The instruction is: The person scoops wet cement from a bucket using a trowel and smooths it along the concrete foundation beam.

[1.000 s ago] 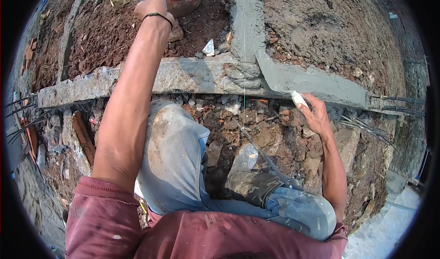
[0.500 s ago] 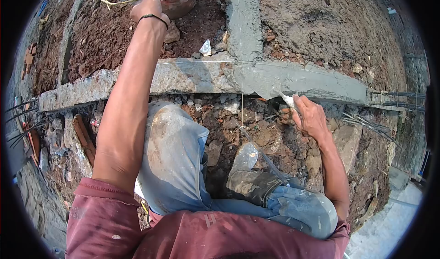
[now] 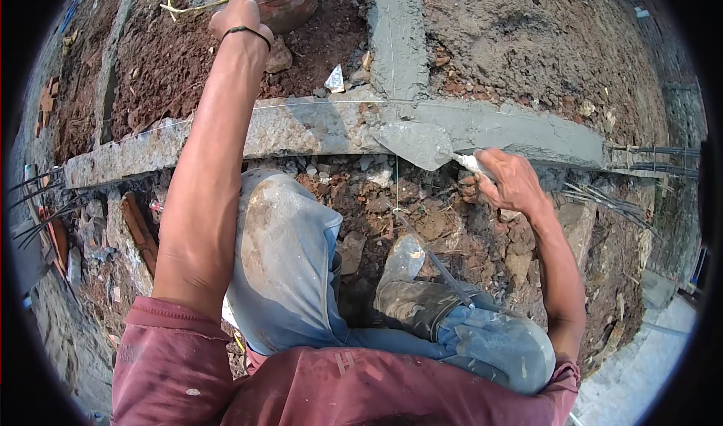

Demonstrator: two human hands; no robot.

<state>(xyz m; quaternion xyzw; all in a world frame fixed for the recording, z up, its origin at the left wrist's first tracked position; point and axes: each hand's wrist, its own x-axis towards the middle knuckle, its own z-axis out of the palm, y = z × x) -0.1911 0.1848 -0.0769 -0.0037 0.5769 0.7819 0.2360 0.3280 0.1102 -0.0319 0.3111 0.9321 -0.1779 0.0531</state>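
Observation:
My right hand [image 3: 508, 179] is wrapped round the white handle of a trowel. The pointed trowel blade [image 3: 416, 143] shows its flat face, smeared with mortar, over the front edge of the concrete beam [image 3: 301, 128]. To the right of the blade the beam carries a smooth wet mortar coat [image 3: 520, 128]; to the left its surface is rough. At the far end of my stretched arm, my left hand [image 3: 241, 15] grips the rim of a mortar-stained bucket [image 3: 290, 8], fingers partly hidden. Grey mortar shows inside it.
A thin string [image 3: 301, 104] runs along the beam. Another grey beam [image 3: 399, 42] meets it from behind. Steel bars [image 3: 655, 158] stick out at the right end. Rubble and stones [image 3: 429, 222] lie below, around my feet. A metal rod [image 3: 437, 260] leans near my knee.
The trowel blade has turned from nearly edge-on to flat and now reaches left across the beam's front edge. My right hand has moved slightly right. My left hand stays at the bucket.

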